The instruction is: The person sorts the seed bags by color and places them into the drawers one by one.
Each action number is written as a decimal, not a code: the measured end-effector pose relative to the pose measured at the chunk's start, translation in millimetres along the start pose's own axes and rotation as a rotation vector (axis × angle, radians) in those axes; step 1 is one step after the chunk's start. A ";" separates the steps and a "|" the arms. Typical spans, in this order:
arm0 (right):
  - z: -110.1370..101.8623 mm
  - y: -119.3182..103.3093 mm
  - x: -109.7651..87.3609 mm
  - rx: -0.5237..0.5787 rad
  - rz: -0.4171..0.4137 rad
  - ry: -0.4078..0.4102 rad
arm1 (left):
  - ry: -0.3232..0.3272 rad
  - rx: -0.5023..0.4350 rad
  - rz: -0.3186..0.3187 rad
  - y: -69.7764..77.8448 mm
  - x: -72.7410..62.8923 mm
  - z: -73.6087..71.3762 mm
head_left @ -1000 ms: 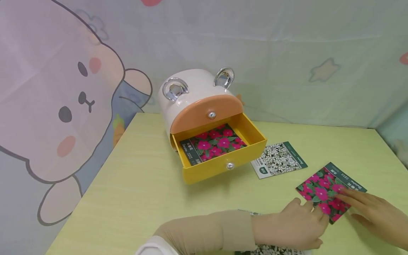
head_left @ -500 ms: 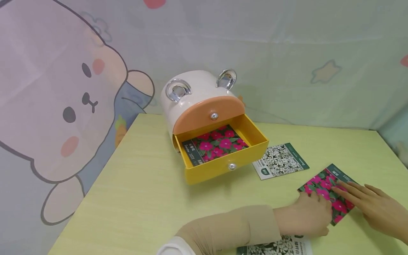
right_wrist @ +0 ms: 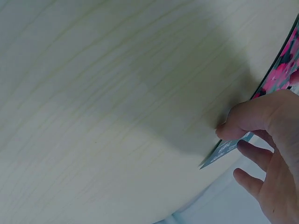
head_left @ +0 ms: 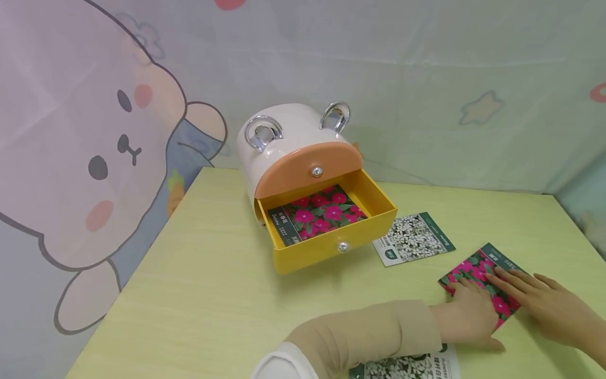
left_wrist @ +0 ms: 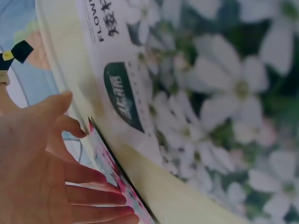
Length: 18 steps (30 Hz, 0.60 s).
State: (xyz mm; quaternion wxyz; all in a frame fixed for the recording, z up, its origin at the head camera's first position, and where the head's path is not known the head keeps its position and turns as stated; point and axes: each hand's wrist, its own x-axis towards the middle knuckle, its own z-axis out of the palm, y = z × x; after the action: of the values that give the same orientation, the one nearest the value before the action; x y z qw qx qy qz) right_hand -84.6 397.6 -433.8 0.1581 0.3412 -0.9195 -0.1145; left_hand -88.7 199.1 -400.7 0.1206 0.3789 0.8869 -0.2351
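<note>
On the table at the right lies a seed packet printed with pink flowers (head_left: 503, 308), partly covered by both hands. My left hand (head_left: 471, 315) reaches across from the left, its fingers extended and touching the packet's face. Those fingers also lie along the packet in the left wrist view. From the right, my right hand (head_left: 544, 302) rests outstretched fingers on the same packet. In the right wrist view, its thumb (right_wrist: 238, 122) is at the packet's edge. Below the left forearm is a white-flowered seed packet (head_left: 400, 367), partly hidden by the sleeve.
A white animal-shaped drawer box (head_left: 295, 134) with silver ears stands at the back. Its yellow drawer (head_left: 307, 258) is pulled out and holds a pink-flowered packet (head_left: 317, 213). Another white-flowered packet (head_left: 416, 237) lies right of the drawer. A printed cloth (head_left: 402, 84) hangs behind.
My left hand has moved right and slightly up, its fingers straightening further onto the pink-flowered packet. The right hand has shifted slightly left across it. The drawer stays pulled out.
</note>
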 end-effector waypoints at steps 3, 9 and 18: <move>1.1 -0.8 -0.4 0.007 0.007 0.000 | -0.017 0.001 -0.030 3.8 5.4 0.3; 0.1 -1.7 -0.3 0.023 0.018 -0.021 | -0.017 -0.005 -0.093 9.6 14.4 2.7; -0.1 -2.7 -1.9 0.025 0.047 -0.029 | 0.032 0.009 -0.073 10.6 21.2 3.0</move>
State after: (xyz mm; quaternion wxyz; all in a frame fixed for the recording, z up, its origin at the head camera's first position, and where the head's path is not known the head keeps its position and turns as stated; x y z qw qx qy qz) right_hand -81.6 396.9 -435.0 0.1431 0.3199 -0.9308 -0.1044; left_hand -95.3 217.0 -415.0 0.0962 0.3505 0.9009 -0.2374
